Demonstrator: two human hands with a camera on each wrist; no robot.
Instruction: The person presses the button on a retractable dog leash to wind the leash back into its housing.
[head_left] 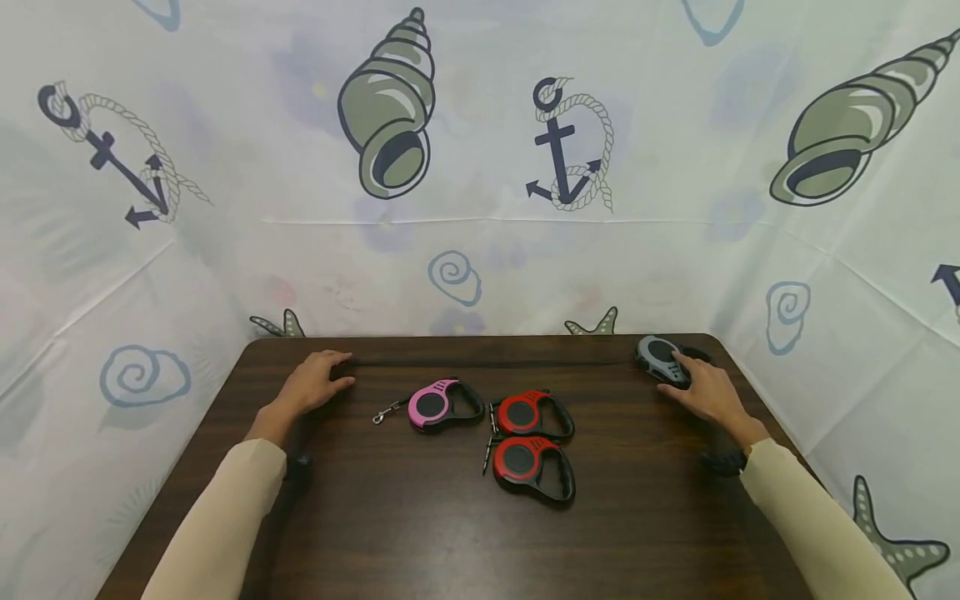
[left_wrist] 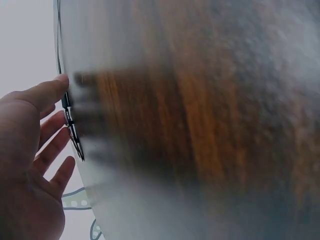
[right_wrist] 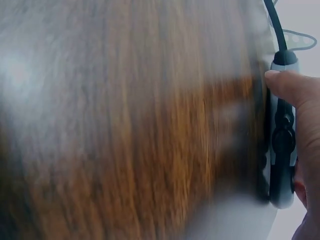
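Observation:
A grey and black retractable dog leash (head_left: 660, 360) lies at the table's back right. My right hand (head_left: 708, 390) holds its case, the thumb along the near side; some fingers are hidden behind it in the right wrist view. Its black strap (head_left: 487, 363) runs straight along the back edge towards my left hand (head_left: 309, 385). That hand rests at the back left with thumb and fingers apart. In the left wrist view, the strap's metal clip (left_wrist: 75, 135) lies beside the relaxed fingers.
Near the middle lie a pink and black retractable leash (head_left: 431, 406) and two red and black ones, one behind (head_left: 519, 413) and one in front (head_left: 517, 458). All rest on a dark wood table (head_left: 420, 533). A printed cloth (head_left: 487, 150) hangs behind and at both sides.

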